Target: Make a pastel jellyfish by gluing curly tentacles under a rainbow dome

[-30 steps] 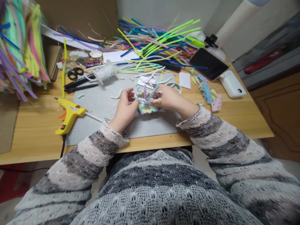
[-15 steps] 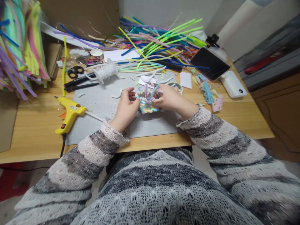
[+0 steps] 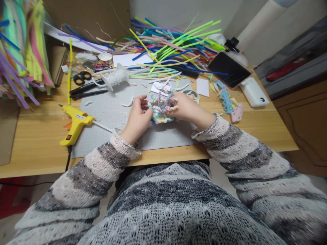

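Note:
Over the grey cutting mat (image 3: 102,136) is a small pastel craft piece (image 3: 162,115) of fuzzy, curled stems in blue, yellow, pink and lilac. Its left edge is gripped by my left hand (image 3: 139,117), between thumb and fingers. My right hand (image 3: 185,107) closes on the piece's right side, around the upright curls; its fingertips are partly hidden by them. White stem scraps (image 3: 127,102) and a small white card (image 3: 159,87) lie on the mat beyond my hands.
A yellow glue gun (image 3: 75,124) lies at the left, its cord over the table's front edge. Behind the mat are scissors (image 3: 82,78), a clear spool (image 3: 116,78) and piled coloured stems (image 3: 173,47). A black-screened phone (image 3: 229,69) and pastel pieces (image 3: 226,100) are at the right.

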`<control>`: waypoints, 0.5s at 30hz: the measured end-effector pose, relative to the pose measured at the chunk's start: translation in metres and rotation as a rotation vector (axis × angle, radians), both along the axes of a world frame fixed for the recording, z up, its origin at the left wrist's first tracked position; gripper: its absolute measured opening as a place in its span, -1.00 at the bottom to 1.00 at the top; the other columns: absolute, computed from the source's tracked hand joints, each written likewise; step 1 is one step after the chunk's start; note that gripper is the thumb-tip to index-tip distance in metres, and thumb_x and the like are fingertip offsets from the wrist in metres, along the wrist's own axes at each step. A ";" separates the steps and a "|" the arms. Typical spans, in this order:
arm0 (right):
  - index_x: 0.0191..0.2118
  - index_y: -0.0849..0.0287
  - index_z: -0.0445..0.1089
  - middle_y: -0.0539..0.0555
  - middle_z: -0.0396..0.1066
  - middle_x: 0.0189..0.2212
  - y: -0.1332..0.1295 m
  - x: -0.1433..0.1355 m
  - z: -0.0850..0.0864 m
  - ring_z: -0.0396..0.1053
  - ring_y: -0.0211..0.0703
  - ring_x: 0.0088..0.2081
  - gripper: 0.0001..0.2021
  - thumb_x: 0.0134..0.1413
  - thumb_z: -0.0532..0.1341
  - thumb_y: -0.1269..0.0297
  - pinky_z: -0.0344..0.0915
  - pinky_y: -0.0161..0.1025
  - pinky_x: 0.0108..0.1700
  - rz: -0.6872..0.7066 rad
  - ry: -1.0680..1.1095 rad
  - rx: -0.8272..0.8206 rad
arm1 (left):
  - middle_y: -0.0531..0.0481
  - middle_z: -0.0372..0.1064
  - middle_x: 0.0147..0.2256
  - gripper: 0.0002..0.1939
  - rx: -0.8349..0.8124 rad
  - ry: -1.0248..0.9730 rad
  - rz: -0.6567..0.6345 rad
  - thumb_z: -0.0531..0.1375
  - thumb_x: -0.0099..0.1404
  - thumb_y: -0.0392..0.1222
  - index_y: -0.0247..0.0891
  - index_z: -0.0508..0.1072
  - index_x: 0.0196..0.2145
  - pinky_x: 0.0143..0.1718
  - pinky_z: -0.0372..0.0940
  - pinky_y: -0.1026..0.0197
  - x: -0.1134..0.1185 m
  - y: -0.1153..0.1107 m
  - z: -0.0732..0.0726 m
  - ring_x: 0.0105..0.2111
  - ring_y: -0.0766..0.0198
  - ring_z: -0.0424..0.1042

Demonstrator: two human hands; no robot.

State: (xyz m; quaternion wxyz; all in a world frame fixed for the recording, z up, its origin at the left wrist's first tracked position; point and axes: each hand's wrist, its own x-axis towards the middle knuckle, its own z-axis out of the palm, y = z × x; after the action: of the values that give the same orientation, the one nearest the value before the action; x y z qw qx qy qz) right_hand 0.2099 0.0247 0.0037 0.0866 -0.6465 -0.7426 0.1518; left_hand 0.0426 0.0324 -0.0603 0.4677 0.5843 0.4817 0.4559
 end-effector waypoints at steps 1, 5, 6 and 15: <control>-0.31 0.15 0.50 0.12 0.45 -0.41 0.000 -0.001 0.000 0.36 0.06 -0.29 -0.83 -0.11 0.26 0.28 0.05 -0.14 -0.32 -0.005 -0.001 0.002 | -0.07 0.30 -0.15 -0.58 -0.002 0.001 -0.003 0.13 0.13 -0.46 -0.25 0.23 -0.05 -0.04 0.32 0.13 0.000 0.000 0.000 -0.13 0.24 0.37; -0.32 0.14 0.50 0.10 0.44 -0.43 -0.001 0.000 -0.002 0.37 0.05 -0.31 -0.83 -0.10 0.26 0.25 0.04 -0.14 -0.33 0.003 0.016 0.034 | -0.08 0.30 -0.13 -0.57 -0.007 0.010 -0.016 0.13 0.14 -0.46 -0.25 0.22 -0.03 -0.01 0.31 0.11 0.000 0.000 -0.001 -0.12 0.24 0.37; -0.32 0.14 0.50 0.09 0.45 -0.43 -0.001 0.000 -0.003 0.37 0.05 -0.31 -0.82 -0.10 0.26 0.23 0.04 -0.14 -0.33 0.010 0.022 0.040 | -0.08 0.30 -0.13 -0.57 -0.005 0.013 -0.016 0.13 0.14 -0.46 -0.26 0.22 -0.03 -0.01 0.31 0.10 -0.001 0.000 -0.001 -0.12 0.24 0.37; -0.36 0.13 0.50 0.10 0.45 -0.41 -0.001 0.000 -0.005 0.38 0.06 -0.28 -0.76 -0.07 0.24 0.08 0.01 -0.14 -0.31 0.014 0.041 0.044 | -0.13 0.31 -0.11 -0.58 0.013 0.017 -0.021 0.14 0.15 -0.43 -0.29 0.22 -0.01 -0.02 0.32 0.09 0.000 -0.001 -0.002 -0.12 0.22 0.38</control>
State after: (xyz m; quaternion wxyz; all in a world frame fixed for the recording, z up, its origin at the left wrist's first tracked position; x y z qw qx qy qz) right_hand 0.2102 0.0234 -0.0014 0.1149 -0.6359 -0.7485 0.1490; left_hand 0.0423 0.0316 -0.0620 0.4648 0.5961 0.4764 0.4491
